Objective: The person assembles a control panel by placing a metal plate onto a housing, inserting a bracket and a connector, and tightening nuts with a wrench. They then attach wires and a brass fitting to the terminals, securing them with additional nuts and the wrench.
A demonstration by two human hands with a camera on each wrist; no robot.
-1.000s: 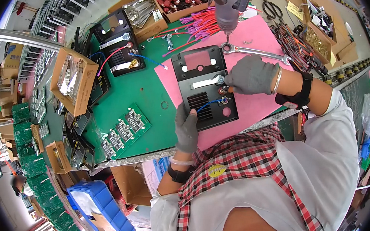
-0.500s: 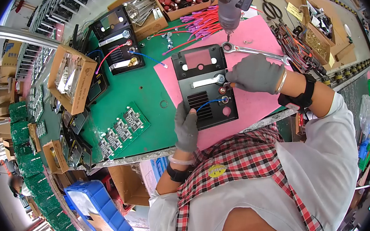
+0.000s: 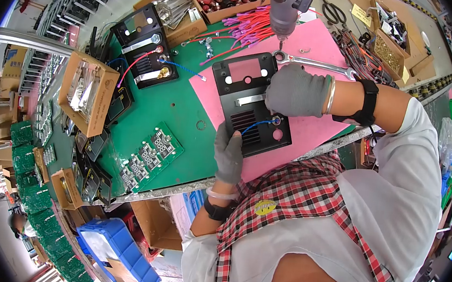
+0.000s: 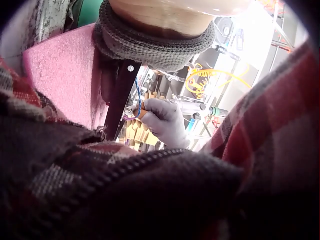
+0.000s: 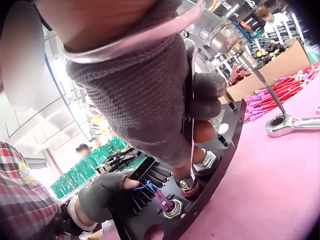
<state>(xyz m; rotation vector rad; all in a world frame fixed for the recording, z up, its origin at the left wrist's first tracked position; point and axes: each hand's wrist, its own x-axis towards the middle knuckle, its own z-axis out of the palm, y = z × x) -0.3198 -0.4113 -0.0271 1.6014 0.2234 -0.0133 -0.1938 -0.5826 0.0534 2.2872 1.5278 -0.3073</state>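
A black panel (image 3: 230, 95) with vent slots lies on a pink mat (image 3: 314, 130). My gloved left hand (image 3: 228, 152) rests with straight fingers on the panel's near corner, one fingertip beside a blue wire (image 3: 254, 126). My gloved right hand (image 3: 296, 90) sits over the panel's middle and hides the end of a metal strip (image 3: 249, 100). In the right wrist view this hand (image 5: 150, 100) grips a thin flat wrench (image 5: 188, 100). Its tip sits on a red terminal (image 5: 190, 189) of the panel (image 5: 227, 135), next to the blue wire (image 5: 145, 186).
A ring spanner (image 3: 320, 66) lies on the mat behind the panel, under a hanging electric screwdriver (image 3: 283, 8). On the green table sit a second panel (image 3: 145, 46), circuit boards (image 3: 151, 158), cardboard boxes (image 3: 84, 92), loose red wires (image 3: 248, 26) and scissors (image 3: 331, 10).
My right hand has shifted left over the panel and now covers the strip's end and the red terminal. The left hand has stayed in place.
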